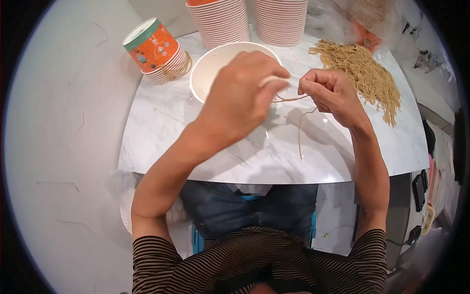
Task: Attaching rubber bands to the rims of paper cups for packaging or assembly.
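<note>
My right hand (333, 95) is closed in a pinch on a thin tan paper cord (300, 137). One length of the cord hangs from it over the marble-look table, and another runs across toward my left hand. My left hand (242, 93) is smeared by motion, its thumb and forefinger curved close to each other. Whether it grips the cord cannot be made out. Behind my left hand is a white paper bucket (203, 73), its pale inside showing and partly covered by the hand.
Stacked paper buckets (220, 24) and a second stack (281, 22) stand at the back. An orange and green bucket stack (156, 49) with tan cord around it leans at the back left. A heap of tan cords (367, 68) lies at the right, beside clear plastic wrapping (335, 22).
</note>
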